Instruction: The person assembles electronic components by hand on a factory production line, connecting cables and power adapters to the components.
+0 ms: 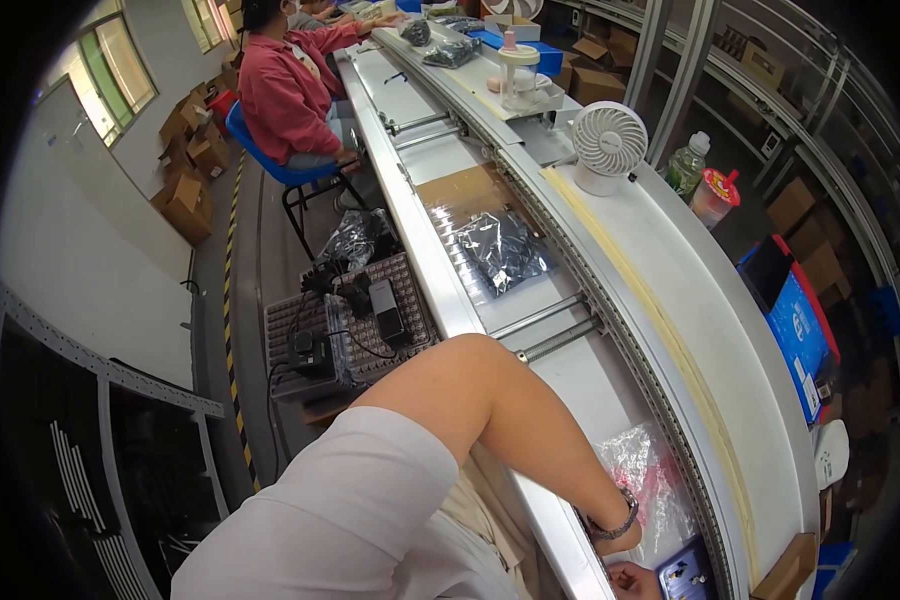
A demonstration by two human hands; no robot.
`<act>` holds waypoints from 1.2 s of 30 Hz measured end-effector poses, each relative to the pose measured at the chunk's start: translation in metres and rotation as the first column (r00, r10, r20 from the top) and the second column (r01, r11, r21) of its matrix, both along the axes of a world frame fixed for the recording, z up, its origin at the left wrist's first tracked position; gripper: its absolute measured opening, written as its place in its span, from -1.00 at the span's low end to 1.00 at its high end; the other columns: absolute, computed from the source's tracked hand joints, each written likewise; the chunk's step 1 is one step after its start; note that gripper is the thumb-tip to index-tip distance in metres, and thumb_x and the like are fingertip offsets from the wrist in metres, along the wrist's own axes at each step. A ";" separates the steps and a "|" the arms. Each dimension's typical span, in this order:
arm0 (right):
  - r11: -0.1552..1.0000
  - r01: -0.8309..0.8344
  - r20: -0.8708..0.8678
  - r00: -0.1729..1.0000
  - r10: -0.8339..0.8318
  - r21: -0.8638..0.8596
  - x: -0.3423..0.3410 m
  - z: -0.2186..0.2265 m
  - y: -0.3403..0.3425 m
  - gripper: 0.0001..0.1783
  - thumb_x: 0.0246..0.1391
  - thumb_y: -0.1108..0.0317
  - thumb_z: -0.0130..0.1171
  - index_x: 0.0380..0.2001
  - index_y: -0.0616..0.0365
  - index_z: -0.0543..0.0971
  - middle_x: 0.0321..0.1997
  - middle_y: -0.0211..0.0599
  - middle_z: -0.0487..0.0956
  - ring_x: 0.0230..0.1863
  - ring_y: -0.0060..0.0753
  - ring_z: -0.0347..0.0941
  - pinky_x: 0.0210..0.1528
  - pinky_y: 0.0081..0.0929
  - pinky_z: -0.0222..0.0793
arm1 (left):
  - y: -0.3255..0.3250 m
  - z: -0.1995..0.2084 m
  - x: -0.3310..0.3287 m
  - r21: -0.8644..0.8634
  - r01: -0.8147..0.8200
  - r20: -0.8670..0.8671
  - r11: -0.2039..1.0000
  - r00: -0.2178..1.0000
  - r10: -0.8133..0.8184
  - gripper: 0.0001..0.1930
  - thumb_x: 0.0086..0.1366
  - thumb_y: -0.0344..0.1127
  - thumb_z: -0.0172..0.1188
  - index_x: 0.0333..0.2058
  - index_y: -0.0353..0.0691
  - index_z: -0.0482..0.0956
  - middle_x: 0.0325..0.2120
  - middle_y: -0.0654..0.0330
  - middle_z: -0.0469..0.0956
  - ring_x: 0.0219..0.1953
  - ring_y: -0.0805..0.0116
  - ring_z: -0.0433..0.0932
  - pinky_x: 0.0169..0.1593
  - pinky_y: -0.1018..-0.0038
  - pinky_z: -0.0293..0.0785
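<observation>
My left arm, bent at the elbow in a white sleeve, reaches across the metal edge of the conveyor line. My left hand [618, 541], with a dark bracelet at the wrist, is at its near end, bent down so its fingers are hidden. Just below, at the lower picture edge, curled fingers show that seem to be my right hand [634, 581]; what they hold, if anything, is cut off. Beside them lies a blue tray [684, 574] with small dark and pale parts. A clear plastic bag [652, 490] with pink-red marks lies beyond my left wrist.
Farther along the line lies a bagged black item [505, 252] on brown card. A white fan [610, 142], a bottle [687, 163] and a lidded cup [716, 196] stand on the right ledge. Crates with black devices [388, 310] are left; a co-worker [285, 95] sits beyond.
</observation>
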State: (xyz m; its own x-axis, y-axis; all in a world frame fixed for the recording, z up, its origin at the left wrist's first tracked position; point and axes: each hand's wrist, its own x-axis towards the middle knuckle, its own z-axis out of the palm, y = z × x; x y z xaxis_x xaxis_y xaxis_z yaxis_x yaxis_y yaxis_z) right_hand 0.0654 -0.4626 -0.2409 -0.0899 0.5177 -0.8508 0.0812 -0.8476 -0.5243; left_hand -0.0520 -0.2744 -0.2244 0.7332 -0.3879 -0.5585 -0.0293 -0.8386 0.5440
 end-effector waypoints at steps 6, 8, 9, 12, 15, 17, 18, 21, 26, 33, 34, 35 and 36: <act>0.966 -0.259 -0.161 0.953 0.255 -0.004 0.030 -0.027 0.002 -0.71 0.06 0.46 0.10 -0.14 0.35 0.54 -0.18 -0.26 0.58 -0.18 -0.47 0.43 -0.05 -0.64 0.31 | 0.007 -0.001 -0.004 -0.126 -0.098 -0.063 0.987 0.994 0.091 -0.72 -0.02 -0.20 0.33 -0.40 -0.31 0.65 -0.48 0.09 0.62 -0.49 0.20 0.51 -0.31 0.35 0.50; 0.950 -0.312 -0.222 0.925 0.308 0.016 0.028 -0.022 0.007 -0.72 0.06 0.46 0.10 -0.15 0.35 0.53 -0.20 -0.27 0.58 -0.20 -0.47 0.43 -0.07 -0.65 0.32 | 0.009 0.000 -0.005 -0.164 -0.150 -0.099 0.975 0.986 0.135 -0.73 -0.02 -0.22 0.33 -0.41 -0.32 0.65 -0.49 0.10 0.62 -0.50 0.20 0.50 -0.32 0.35 0.49; 0.974 -0.221 -0.149 0.963 0.226 0.050 0.008 0.009 0.013 -0.72 0.05 0.46 0.10 -0.15 0.35 0.54 -0.21 -0.28 0.59 -0.21 -0.48 0.43 -0.08 -0.65 0.32 | 0.009 0.002 -0.006 -0.172 -0.148 -0.105 0.974 0.986 0.131 -0.74 -0.02 -0.23 0.32 -0.41 -0.32 0.65 -0.51 0.10 0.61 -0.51 0.20 0.49 -0.33 0.35 0.49; 0.981 0.056 0.053 0.996 -0.067 0.187 -0.047 0.093 0.026 -0.71 0.05 0.44 0.12 -0.15 0.34 0.55 -0.23 -0.30 0.60 -0.23 -0.48 0.45 -0.10 -0.64 0.34 | 0.009 0.011 -0.010 -0.200 -0.131 -0.114 0.971 0.987 0.110 -0.77 -0.02 -0.27 0.31 -0.42 -0.31 0.65 -0.55 0.13 0.60 -0.54 0.21 0.46 -0.36 0.36 0.47; 0.993 -0.028 -0.091 0.995 0.038 0.112 0.011 -0.015 0.019 -0.68 0.07 0.37 0.13 -0.13 0.34 0.55 -0.20 -0.28 0.60 -0.19 -0.46 0.45 -0.07 -0.62 0.34 | 0.016 0.012 -0.010 -0.133 -0.069 -0.088 0.989 0.995 0.057 -0.80 -0.02 -0.28 0.30 -0.43 -0.28 0.66 -0.57 0.15 0.60 -0.55 0.21 0.45 -0.36 0.36 0.46; 0.999 -0.001 -0.156 0.988 0.008 0.045 0.091 -0.160 -0.087 -0.65 0.08 0.31 0.13 -0.12 0.34 0.55 -0.16 -0.25 0.60 -0.16 -0.44 0.46 -0.04 -0.59 0.33 | -0.001 0.025 -0.004 -0.061 0.131 0.016 0.990 0.991 -0.130 -0.82 -0.02 -0.30 0.30 -0.44 -0.25 0.67 -0.58 0.17 0.59 -0.56 0.22 0.44 -0.37 0.37 0.46; 0.996 -0.060 -0.194 0.979 0.071 0.059 0.077 -0.142 -0.049 -0.65 0.08 0.31 0.13 -0.12 0.34 0.55 -0.16 -0.25 0.60 -0.16 -0.44 0.46 -0.04 -0.59 0.33 | 0.009 0.016 -0.007 -0.052 0.067 -0.024 0.996 0.997 -0.068 -0.82 -0.02 -0.30 0.30 -0.44 -0.25 0.67 -0.58 0.17 0.59 -0.56 0.22 0.44 -0.37 0.37 0.46; 0.955 -0.256 0.163 0.959 0.232 0.148 0.005 0.003 0.025 -0.66 0.10 0.29 0.11 -0.13 0.32 0.55 -0.18 -0.24 0.60 -0.13 -0.46 0.44 -0.03 -0.59 0.32 | 0.024 0.005 -0.015 -0.050 0.011 0.030 0.999 1.000 -0.009 -0.85 0.00 -0.28 0.30 -0.45 -0.21 0.67 -0.57 0.19 0.60 -0.56 0.22 0.44 -0.36 0.37 0.46; 0.945 -0.270 0.258 0.941 0.218 0.186 -0.005 0.019 0.016 -0.65 0.11 0.28 0.10 -0.11 0.30 0.54 -0.15 -0.23 0.59 -0.11 -0.45 0.44 -0.02 -0.60 0.31 | 0.022 0.004 -0.010 -0.189 -0.069 -0.070 0.980 0.996 0.057 -0.85 0.02 -0.27 0.28 -0.44 -0.20 0.67 -0.54 0.19 0.62 -0.54 0.23 0.46 -0.34 0.35 0.47; 0.969 -0.243 0.235 0.941 0.244 -0.036 -0.027 0.039 0.003 -0.62 0.13 0.24 0.06 -0.04 0.23 0.51 -0.09 -0.26 0.55 -0.13 -0.36 0.44 -0.03 -0.59 0.31 | 0.001 -0.003 0.000 -0.144 0.184 0.082 0.972 0.981 -0.174 -0.77 0.00 -0.17 0.32 -0.41 -0.18 0.66 -0.48 0.19 0.62 -0.46 0.26 0.51 -0.30 0.37 0.49; 0.914 -0.262 0.281 0.944 0.175 0.310 -0.021 0.022 -0.011 -0.75 0.09 0.23 0.14 -0.20 0.11 0.55 -0.48 -0.42 0.52 -0.48 -0.54 0.35 -0.37 -0.59 0.29 | 0.003 -0.029 -0.010 -0.158 0.175 0.213 0.972 0.967 -0.140 -0.76 0.02 -0.13 0.29 -0.44 -0.18 0.65 -0.49 0.17 0.62 -0.43 0.24 0.53 -0.29 0.34 0.48; 0.878 -0.376 0.356 0.897 0.263 0.296 -0.029 0.066 0.010 -0.77 0.09 0.22 0.13 -0.23 0.09 0.55 -0.50 -0.44 0.50 -0.49 -0.54 0.34 -0.38 -0.56 0.31 | 0.008 -0.004 -0.021 -0.070 0.133 0.079 0.989 0.989 -0.128 -0.77 0.07 -0.15 0.24 -0.42 -0.20 0.61 -0.52 0.16 0.59 -0.43 0.18 0.53 -0.30 0.29 0.47; 0.833 -0.436 0.380 0.874 0.302 0.340 -0.026 0.048 0.020 -0.80 0.11 0.25 0.10 -0.24 0.07 0.56 -0.46 -0.46 0.53 -0.48 -0.59 0.33 -0.33 -0.54 0.33 | 0.019 -0.037 -0.036 -0.157 0.138 0.239 0.978 0.966 -0.098 -0.79 0.11 -0.18 0.21 -0.41 -0.21 0.57 -0.53 0.16 0.55 -0.47 0.14 0.51 -0.35 0.28 0.44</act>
